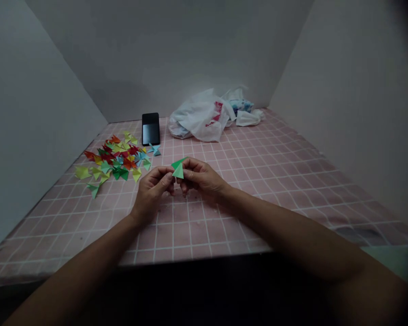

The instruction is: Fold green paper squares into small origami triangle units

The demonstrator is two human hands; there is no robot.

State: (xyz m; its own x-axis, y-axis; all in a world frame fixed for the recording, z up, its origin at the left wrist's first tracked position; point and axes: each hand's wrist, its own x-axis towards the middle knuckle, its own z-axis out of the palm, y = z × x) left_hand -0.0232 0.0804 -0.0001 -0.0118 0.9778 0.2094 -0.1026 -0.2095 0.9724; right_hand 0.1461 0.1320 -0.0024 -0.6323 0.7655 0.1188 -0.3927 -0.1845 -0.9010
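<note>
My left hand (152,194) and right hand (202,177) are raised just above the worktop (204,235), close together and curled. Both pinch a small green paper triangle (178,168) between them. It sits folded, a paler flap facing me and a darker one behind. Its lower corner is hidden by my fingers, so I can't tell how the layers meet there.

Left of my hands and a little ahead lies a loose pile of folded paper pieces (114,158) in red, yellow, green and pale blue. A pale blue piece (154,150) sits at the pile's far edge. Farther ahead are a black phone (151,129) and, right of it, a bunched white plastic bag (200,117).

Risks: the triangle is small, so pressing too hard could crease it off its fold line. A slack pinch could let the flaps spring apart or the piece drop. If my left hand swings out, it could brush the light pieces and scatter them. The dim light makes fold edges hard to judge, so layers could end up misaligned.
</note>
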